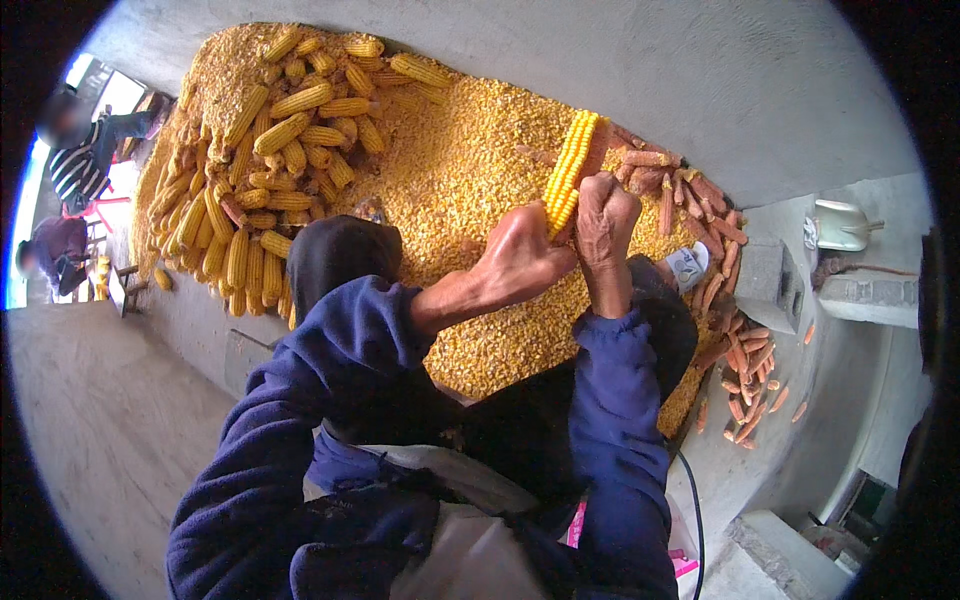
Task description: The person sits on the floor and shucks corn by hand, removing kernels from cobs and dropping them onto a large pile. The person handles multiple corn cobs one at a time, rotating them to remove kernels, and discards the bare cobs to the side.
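My left hand (521, 251) grips the lower end of a yellow ear of corn (572, 161), which points up and away from me. Full rows of kernels show along its left side. Against its right side runs a reddish cob surface (598, 150); whether this is the ear's own stripped side or a separate bare cob, I cannot tell. My right hand (607, 214) is curled into a fist over that reddish part, close beside my left hand. Its fingertips are hidden. Below both hands spreads a thick layer of loose corn kernels (480, 157), between my dark-trousered legs.
Unshelled ears (292, 135) are heaped at upper left. Bare reddish cobs (724, 202) lie at right beside a concrete block (769, 285). A pale scoop (844, 225) stands beyond it. A wall (600, 52) borders the kernels. Two people (79, 161) sit at far left. A black cable (694, 502) hangs at lower right.
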`<control>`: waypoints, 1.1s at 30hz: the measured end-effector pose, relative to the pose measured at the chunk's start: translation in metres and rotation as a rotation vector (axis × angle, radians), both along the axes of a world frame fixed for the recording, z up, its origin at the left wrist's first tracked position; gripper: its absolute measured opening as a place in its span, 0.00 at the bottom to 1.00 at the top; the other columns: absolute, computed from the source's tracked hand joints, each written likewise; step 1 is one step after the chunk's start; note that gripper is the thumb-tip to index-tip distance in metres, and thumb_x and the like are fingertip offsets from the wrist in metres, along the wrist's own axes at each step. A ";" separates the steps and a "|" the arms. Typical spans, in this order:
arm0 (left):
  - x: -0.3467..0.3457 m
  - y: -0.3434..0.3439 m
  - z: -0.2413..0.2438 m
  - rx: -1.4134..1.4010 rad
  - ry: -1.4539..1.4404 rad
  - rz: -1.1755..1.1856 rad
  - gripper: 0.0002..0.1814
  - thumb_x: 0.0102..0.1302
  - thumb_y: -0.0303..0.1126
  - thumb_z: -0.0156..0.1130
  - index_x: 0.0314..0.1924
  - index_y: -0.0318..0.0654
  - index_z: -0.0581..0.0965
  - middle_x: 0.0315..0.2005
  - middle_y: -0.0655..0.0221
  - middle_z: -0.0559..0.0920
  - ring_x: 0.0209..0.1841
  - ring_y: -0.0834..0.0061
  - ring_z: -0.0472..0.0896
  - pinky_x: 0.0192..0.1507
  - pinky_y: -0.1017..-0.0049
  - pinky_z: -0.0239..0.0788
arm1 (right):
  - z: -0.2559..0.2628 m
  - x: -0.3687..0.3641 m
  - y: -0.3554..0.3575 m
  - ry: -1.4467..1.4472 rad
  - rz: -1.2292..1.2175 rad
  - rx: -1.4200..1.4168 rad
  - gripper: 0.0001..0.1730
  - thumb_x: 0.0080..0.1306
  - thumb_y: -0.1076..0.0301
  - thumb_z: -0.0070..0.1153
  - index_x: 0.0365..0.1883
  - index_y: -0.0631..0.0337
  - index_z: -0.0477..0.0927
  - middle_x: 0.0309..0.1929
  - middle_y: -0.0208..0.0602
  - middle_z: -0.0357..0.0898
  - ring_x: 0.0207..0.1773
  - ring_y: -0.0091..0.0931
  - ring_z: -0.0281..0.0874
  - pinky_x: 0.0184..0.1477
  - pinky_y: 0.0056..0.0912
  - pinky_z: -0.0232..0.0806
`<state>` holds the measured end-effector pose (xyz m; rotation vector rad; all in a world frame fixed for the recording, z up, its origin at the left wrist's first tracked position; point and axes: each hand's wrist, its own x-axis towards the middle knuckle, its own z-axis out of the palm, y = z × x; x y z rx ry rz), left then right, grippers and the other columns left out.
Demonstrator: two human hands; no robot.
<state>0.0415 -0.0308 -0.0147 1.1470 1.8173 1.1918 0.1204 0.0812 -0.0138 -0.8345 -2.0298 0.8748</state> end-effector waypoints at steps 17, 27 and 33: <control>-0.014 0.006 0.026 0.127 -0.064 0.013 0.16 0.46 0.31 0.62 0.16 0.23 0.69 0.08 0.67 0.63 0.18 0.84 0.67 0.15 0.69 0.58 | -0.001 0.001 0.001 0.083 0.085 -0.061 0.24 0.67 0.56 0.49 0.19 0.67 0.72 0.16 0.48 0.72 0.19 0.39 0.73 0.22 0.40 0.62; -0.027 0.011 0.023 0.063 0.052 -0.045 0.21 0.45 0.36 0.66 0.15 0.22 0.70 0.08 0.68 0.62 0.17 0.84 0.65 0.15 0.69 0.57 | 0.010 -0.002 -0.004 -0.007 0.197 -0.087 0.27 0.64 0.49 0.53 0.21 0.67 0.73 0.14 0.41 0.71 0.19 0.31 0.73 0.24 0.36 0.63; -0.029 0.012 0.034 0.010 -0.031 0.007 0.18 0.43 0.33 0.64 0.16 0.22 0.70 0.08 0.69 0.64 0.18 0.85 0.68 0.15 0.70 0.59 | 0.001 -0.003 0.000 0.139 0.193 -0.174 0.24 0.66 0.54 0.51 0.20 0.67 0.71 0.12 0.38 0.66 0.19 0.24 0.69 0.22 0.36 0.61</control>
